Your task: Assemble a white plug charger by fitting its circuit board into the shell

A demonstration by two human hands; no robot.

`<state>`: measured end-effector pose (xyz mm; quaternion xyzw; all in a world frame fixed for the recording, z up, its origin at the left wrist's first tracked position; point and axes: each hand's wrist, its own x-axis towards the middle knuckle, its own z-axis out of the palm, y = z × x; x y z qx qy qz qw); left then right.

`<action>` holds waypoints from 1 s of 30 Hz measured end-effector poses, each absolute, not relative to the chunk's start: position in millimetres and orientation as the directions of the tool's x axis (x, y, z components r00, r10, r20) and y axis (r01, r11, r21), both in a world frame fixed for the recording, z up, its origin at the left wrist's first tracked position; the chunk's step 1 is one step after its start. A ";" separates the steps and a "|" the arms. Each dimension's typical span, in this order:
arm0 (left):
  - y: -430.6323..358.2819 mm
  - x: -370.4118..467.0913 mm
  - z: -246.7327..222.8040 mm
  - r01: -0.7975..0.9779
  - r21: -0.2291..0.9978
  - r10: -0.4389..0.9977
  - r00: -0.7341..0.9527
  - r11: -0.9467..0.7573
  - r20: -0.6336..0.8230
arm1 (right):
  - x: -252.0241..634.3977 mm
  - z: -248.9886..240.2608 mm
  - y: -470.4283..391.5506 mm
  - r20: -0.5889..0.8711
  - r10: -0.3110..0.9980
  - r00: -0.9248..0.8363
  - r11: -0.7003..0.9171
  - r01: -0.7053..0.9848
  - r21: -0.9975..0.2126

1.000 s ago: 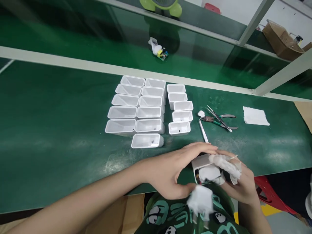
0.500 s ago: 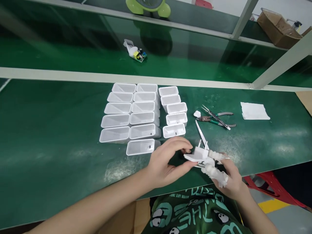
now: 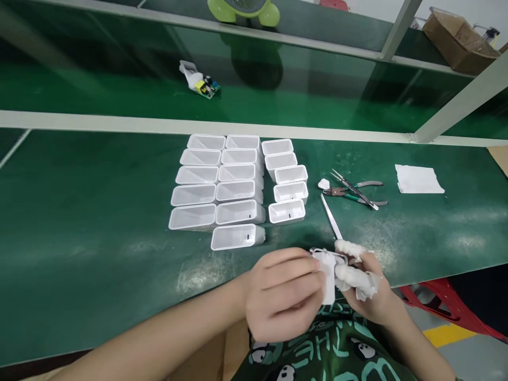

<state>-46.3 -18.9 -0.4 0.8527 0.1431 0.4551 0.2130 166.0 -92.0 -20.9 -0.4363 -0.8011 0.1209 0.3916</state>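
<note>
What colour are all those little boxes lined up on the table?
The boxes are white, standing on a green table, as the head view shows.

Both hands meet over the near table edge: the left hand and the right hand, its fingertips wrapped in white, grip a white plug part between them. Empty white shells sit beyond the left hand; tweezers and pliers lie beyond the right.
</note>
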 end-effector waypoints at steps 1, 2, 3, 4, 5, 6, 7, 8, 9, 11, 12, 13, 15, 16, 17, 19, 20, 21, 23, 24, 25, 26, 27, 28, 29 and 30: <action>-23.1 -42.5 -3.6 0.062 0.441 0.416 0.470 -0.895 0.778 | 165.7 -21.6 -92.0 0.522 0.805 -0.284 0.573 0.599 -0.559; -26.1 -38.6 -6.6 0.084 0.430 0.424 0.418 -0.899 0.804 | 165.7 -22.0 -91.8 0.521 0.813 -0.260 0.559 0.594 -0.578; -27.4 -35.3 -9.0 0.101 0.444 0.446 0.386 -0.890 0.807 | 166.0 -22.2 -91.4 0.521 0.819 -0.239 0.548 0.590 -0.592; -26.8 -33.0 -10.6 0.104 0.466 0.468 0.380 -0.879 0.798 | 166.4 -22.2 -91.1 0.521 0.824 -0.224 0.540 0.588 -0.602; -24.6 -31.9 -11.4 0.099 0.467 0.467 0.389 -0.878 0.794 | 166.8 -22.2 -90.6 0.519 0.827 -0.216 0.535 0.586 -0.608; -21.0 -31.9 -11.4 0.091 0.447 0.444 0.398 -0.890 0.803 | 167.3 -22.0 -90.1 0.520 0.826 -0.216 0.536 0.582 -0.611; -16.5 -32.9 -10.7 0.081 0.426 0.420 0.409 -0.901 0.810 | 167.6 -21.9 -89.6 0.522 0.823 -0.222 0.542 0.581 -0.607; -11.9 -34.4 -9.6 0.065 0.424 0.409 0.428 -0.903 0.806 | 167.8 -21.7 -89.0 0.529 0.818 -0.227 0.549 0.582 -0.600; -7.6 -36.0 -8.2 0.037 0.449 0.416 0.451 -0.893 0.790 | 168.0 -21.5 -88.6 0.535 0.813 -0.232 0.556 0.582 -0.593; -1.5 -38.1 -5.7 -0.054 0.548 0.443 0.527 -0.835 0.725 | 167.7 -20.4 -88.1 0.541 0.808 -0.235 0.562 0.586 -0.584; -0.1 -38.2 -4.9 -0.103 0.589 0.440 0.567 -0.802 0.697 | 167.2 -19.6 -88.2 0.543 0.806 -0.237 0.563 0.593 -0.576; 0.4 -37.6 -4.6 -0.139 0.616 0.433 0.593 -0.775 0.679 | 166.4 -18.5 -88.4 0.539 0.808 -0.237 0.558 0.600 -0.573; -0.4 -35.2 -5.0 -0.185 0.633 0.440 0.575 -0.751 0.690 | 163.9 -15.8 -89.0 0.525 0.819 -0.233 0.544 0.608 -0.578; -1.3 -33.7 -5.6 -0.202 0.631 0.455 0.536 -0.749 0.711 | 162.3 -14.6 -89.0 0.513 0.827 -0.231 0.534 0.608 -0.587; -2.1 -32.5 -6.2 -0.216 0.626 0.472 0.488 -0.749 0.734 | 160.5 -13.5 -88.6 0.502 0.832 -0.234 0.530 0.604 -0.596; -3.3 -30.9 -7.2 -0.219 0.637 0.510 0.436 -0.739 0.741 | 157.2 -12.4 -86.5 0.501 0.832 -0.240 0.533 0.599 -0.598; -3.6 -30.7 -7.4 -0.197 0.659 0.534 0.442 -0.726 0.720 | 156.0 -12.3 -84.8 0.511 0.825 -0.243 0.541 0.602 -0.587; -3.9 -30.7 -7.4 -0.166 0.684 0.560 0.456 -0.710 0.692 | 155.3 -12.5 -83.0 0.523 0.818 -0.242 0.547 0.608 -0.576; -4.6 -31.0 -7.1 -0.107 0.730 0.602 0.492 -0.675 0.629 | 155.1 -13.0 -79.8 0.545 0.805 -0.234 0.557 0.616 -0.557; -5.2 -31.0 -6.8 -0.086 0.744 0.616 0.502 -0.662 0.606 | 155.6 -13.1 -78.7 0.548 0.803 -0.234 0.556 0.623 -0.550; -5.9 -31.0 -6.7 -0.078 0.752 0.624 0.507 -0.654 0.595 | 156.3 -13.1 -78.1 0.548 0.802 -0.238 0.557 0.631 -0.541; -6.8 -30.8 -6.7 -0.077 0.758 0.630 0.506 -0.648 0.590 | 157.1 -13.0 -78.0 0.550 0.799 -0.242 0.558 0.638 -0.530; -7.7 -30.4 -6.9 -0.075 0.763 0.637 0.503 -0.642 0.585 | 158.0 -12.9 -78.1 0.552 0.796 -0.249 0.561 0.645 -0.518; -8.5 -29.9 -7.4 -0.070 0.768 0.646 0.497 -0.636 0.580 | 158.9 -12.9 -78.6 0.552 0.793 -0.257 0.564 0.650 -0.509; -9.3 -29.3 -8.0 -0.066 0.773 0.656 0.486 -0.631 0.577 | 159.8 -13.1 -79.2 0.548 0.793 -0.265 0.566 0.652 -0.504; -10.1 -28.5 -8.7 -0.064 0.775 0.664 0.476 -0.628 0.577 | 160.6 -13.4 -79.9 0.541 0.795 -0.274 0.567 0.652 -0.503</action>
